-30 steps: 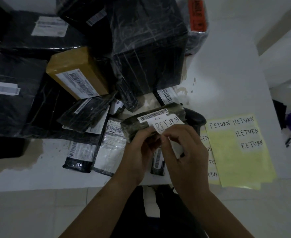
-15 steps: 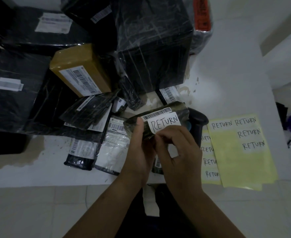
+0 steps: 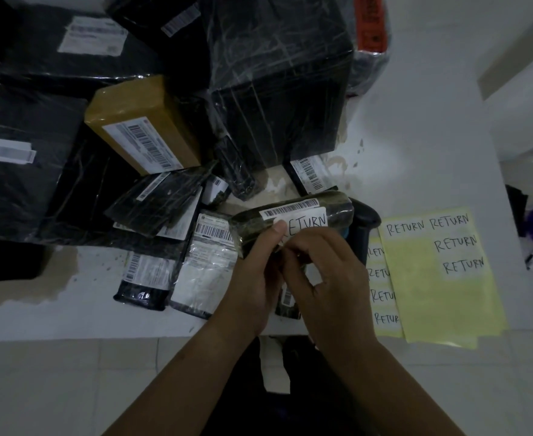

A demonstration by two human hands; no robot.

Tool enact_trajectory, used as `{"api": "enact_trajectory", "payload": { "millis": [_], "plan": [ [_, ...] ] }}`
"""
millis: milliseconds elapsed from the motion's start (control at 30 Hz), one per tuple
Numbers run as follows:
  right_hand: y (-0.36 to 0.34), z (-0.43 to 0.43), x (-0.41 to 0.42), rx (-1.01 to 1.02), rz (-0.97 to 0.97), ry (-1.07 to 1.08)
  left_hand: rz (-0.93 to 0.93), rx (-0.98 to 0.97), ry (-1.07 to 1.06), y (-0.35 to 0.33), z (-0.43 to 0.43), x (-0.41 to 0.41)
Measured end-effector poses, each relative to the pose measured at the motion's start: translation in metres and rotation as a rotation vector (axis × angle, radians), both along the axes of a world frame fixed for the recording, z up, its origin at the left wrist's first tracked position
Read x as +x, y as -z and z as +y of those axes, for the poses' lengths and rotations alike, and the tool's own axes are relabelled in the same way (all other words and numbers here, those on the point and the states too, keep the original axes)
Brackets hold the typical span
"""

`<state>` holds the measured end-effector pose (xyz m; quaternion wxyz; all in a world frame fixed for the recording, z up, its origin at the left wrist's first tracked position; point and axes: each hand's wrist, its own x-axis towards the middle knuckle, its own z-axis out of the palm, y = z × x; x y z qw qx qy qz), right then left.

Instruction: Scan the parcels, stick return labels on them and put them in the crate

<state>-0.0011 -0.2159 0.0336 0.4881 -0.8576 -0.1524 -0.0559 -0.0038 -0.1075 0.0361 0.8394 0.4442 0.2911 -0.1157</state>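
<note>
A second ago the return label (image 3: pixel 309 220) stood partly free of the parcel (image 3: pixel 337 209), one end lifted in my right grip (image 3: pixel 328 272). Now it lies flat along the parcel's top face, tucked directly under the barcode strip, with only "ETURN" showing because the left thumb (image 3: pixel 279 229) presses over the first letter.

The parcel has hardly moved. It is held in the air just left of the yellow sheet (image 3: pixel 422 297) of spare labels, over the near edge of the surface (image 3: pixel 416 136). My left grip (image 3: pixel 252 278) wraps the parcel's left end, fingers below and thumb on top. My right grip has its fingers curled tight against the label's near edge and seems to be pinching it down onto the wrap. The exact fingertip contact is hidden behind the knuckles.

A black handheld thing, which I take for the scanner (image 3: pixel 364 221), lies between the parcel and the yellow sheet, partly hidden by the parcel.

I judge the sticking step almost done: one more rub along the near edge should seat the label. What remains for this parcel is the crate, which I cannot see anywhere. Many wrapped parcels, with a black wrapped box (image 3: pixel 277 89) among them, wait well to the left of the yellow sheet.
</note>
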Motion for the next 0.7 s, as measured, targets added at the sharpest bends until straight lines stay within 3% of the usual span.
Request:
{"api": "enact_trajectory", "payload": {
  "millis": [267,367,433,533,700],
  "plan": [
    [-0.002,-0.006,0.004,-0.062,0.007,-0.065,0.022,-0.034,-0.006,0.001,0.002,0.001],
    [-0.002,-0.012,0.003,0.062,0.152,0.16,0.042,-0.034,-0.026,0.001,0.009,0.004],
    [-0.003,-0.018,0.008,0.235,0.363,0.345,0.063,-0.021,-0.014,0.002,0.014,0.004],
    [-0.004,-0.026,0.024,0.447,0.654,0.305,0.084,0.008,0.058,0.002,0.019,0.005],
    [0.0,-0.023,0.032,0.33,0.617,0.23,0.047,0.16,0.021,0.008,0.021,0.005]
  ]
}}
